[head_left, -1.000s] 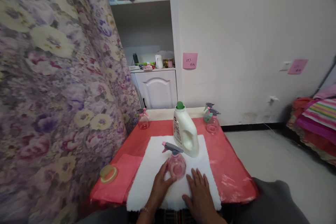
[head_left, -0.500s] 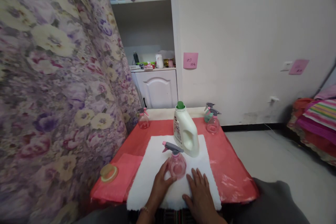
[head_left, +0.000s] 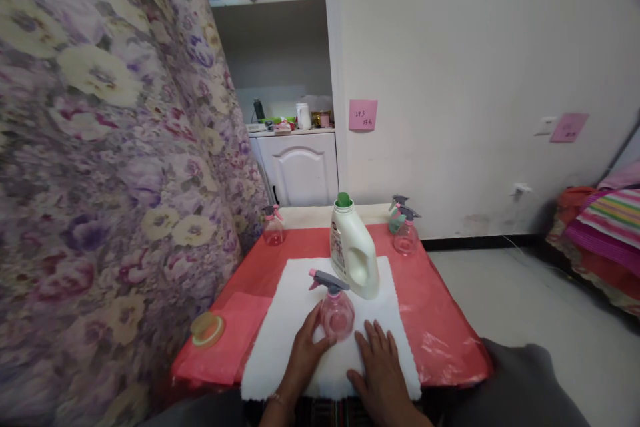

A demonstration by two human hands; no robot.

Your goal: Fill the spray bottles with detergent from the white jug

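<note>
A clear pink spray bottle (head_left: pixel 338 315) with a grey and pink trigger head stands upright on a white towel (head_left: pixel 270 347). My left hand (head_left: pixel 306 348) is curved round its lower left side, thumb in front, gripping it. Flat on the towel to the right of the bottle lies my right hand (head_left: pixel 379 363), its fingers apart and holding nothing. Just behind the spray bottle is a large pale detergent jug (head_left: pixel 357 250) with a green top and a hollow handle.
Another pink spray bottle (head_left: pixel 274 230) stands at the table's back left. At the back right are a clear pink one (head_left: pixel 406 238) and a green one (head_left: pixel 395 221). A roll of tape (head_left: pixel 207 329) lies on the red table cover (head_left: pixel 440 320). A flowered curtain (head_left: pixel 125 180) hangs along the left.
</note>
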